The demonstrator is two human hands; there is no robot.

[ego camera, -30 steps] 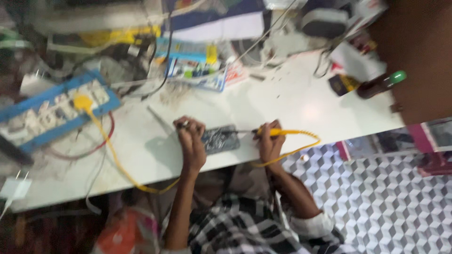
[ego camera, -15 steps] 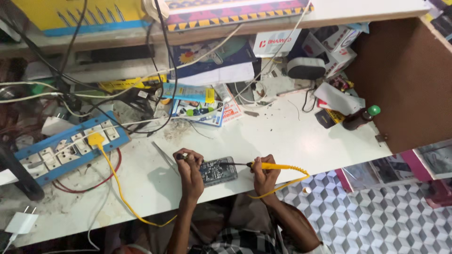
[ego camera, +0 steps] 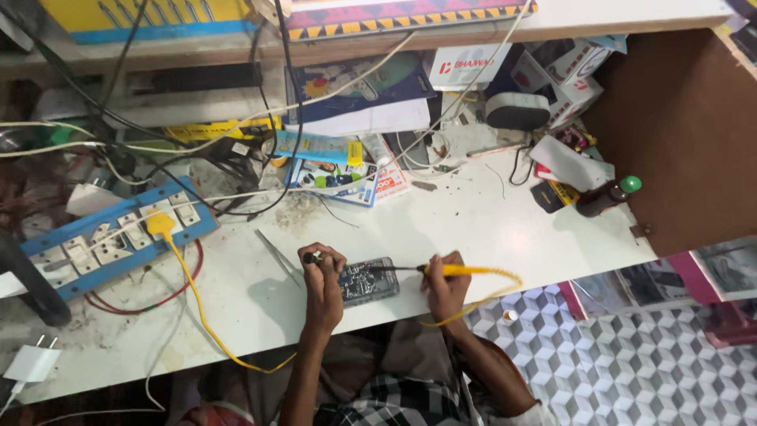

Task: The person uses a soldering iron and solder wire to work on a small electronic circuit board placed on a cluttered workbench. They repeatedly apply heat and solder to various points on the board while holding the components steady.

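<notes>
An opened phone with its circuit board showing lies near the front edge of the white worktable. My left hand rests at the board's left side, its fingers pinched on a small dark item that I cannot make out. My right hand grips a yellow-handled soldering iron, whose dark tip points left onto the board. The iron's yellow cord loops off the table edge to the right of my hand.
A blue power strip with a yellow plug lies at the left. Metal tweezers lie just left of my left hand. A dark bottle with a green cap stands at the right. Boxes, papers and tangled cables crowd the back.
The view has swung and steadied from a blurred, tilted look. Both hands stay at the phone board, the iron's tip still on it.
</notes>
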